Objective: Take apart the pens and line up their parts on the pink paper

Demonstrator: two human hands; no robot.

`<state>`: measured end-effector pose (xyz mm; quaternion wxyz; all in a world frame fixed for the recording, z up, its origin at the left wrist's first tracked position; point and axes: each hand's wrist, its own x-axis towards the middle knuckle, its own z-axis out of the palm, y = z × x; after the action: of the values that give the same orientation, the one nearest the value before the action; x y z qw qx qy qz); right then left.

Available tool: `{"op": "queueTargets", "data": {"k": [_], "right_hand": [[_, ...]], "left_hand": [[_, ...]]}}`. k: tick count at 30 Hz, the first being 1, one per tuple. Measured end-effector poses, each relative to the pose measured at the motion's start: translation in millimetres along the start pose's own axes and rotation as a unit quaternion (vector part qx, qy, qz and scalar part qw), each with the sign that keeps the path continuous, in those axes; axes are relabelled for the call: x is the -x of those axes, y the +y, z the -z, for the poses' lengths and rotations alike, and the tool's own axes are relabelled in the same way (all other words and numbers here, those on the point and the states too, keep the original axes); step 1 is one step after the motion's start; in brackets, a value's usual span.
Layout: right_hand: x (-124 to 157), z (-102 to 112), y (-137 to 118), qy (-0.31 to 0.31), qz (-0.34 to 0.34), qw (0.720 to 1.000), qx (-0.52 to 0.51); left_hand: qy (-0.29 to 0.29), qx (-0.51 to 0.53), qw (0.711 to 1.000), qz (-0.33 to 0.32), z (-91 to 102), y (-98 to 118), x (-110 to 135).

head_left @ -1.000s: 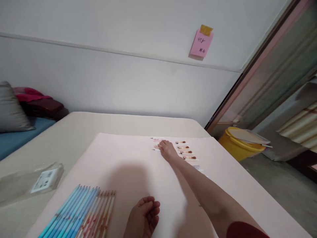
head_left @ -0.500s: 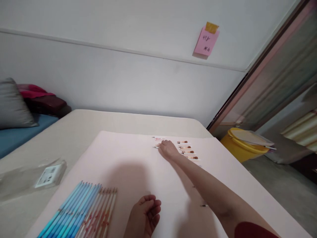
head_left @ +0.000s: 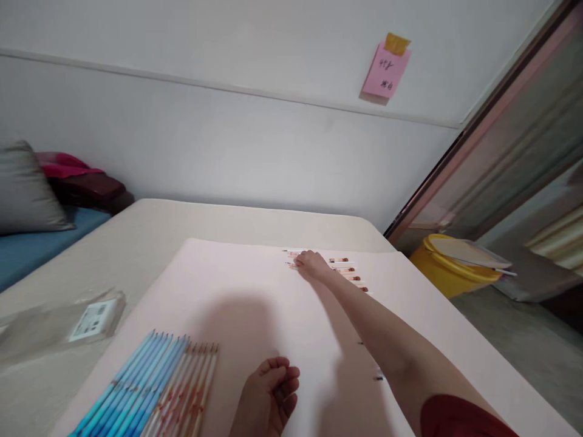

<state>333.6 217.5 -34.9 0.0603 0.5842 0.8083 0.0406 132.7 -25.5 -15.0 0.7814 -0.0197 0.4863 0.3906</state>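
Pens (head_left: 292, 250) lie at right hand (head_left: 313, 264), grip undeterminable; left hand (head_left: 276, 388) partly open, loosely curled, near blue pencils (head_left: 132, 388).

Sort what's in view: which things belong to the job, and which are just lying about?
Job, apparently: right hand, left hand, brown-ended pieces, blue pencils, red-patterned pencils, pink sheet.

Lying about, seemingly: plastic pouch, pink note, yellow bucket, grey cushion.

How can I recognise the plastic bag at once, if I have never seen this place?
Find the big pale table. Left of the pink sheet on it, near the blue sticks, lies the bag. Unlike those sticks, it is see-through, with a white label.
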Motion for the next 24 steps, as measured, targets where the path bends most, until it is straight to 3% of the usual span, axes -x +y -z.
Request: {"op": "queueTargets", "data": {"k": [7,16,24], "right_hand": [[16.1,-6.0,-1.8,0.029,0.013,0.999,0.008],[13.4,-11.4,-9.5,0.056,0.006,0.998,-0.004],[29.3,4.6,-10.6,0.095,-0.068,0.992,-0.046]], "left_hand": [[-0.01,-0.007,1.0,-0.011,1.9,-1.8,-0.2],[-0.008,-0.005,1.0,-0.01,1.0,-0.7,1.3],[-0.029,-0.004,0.999,-0.02,1.2,1.6,5.6]]}}
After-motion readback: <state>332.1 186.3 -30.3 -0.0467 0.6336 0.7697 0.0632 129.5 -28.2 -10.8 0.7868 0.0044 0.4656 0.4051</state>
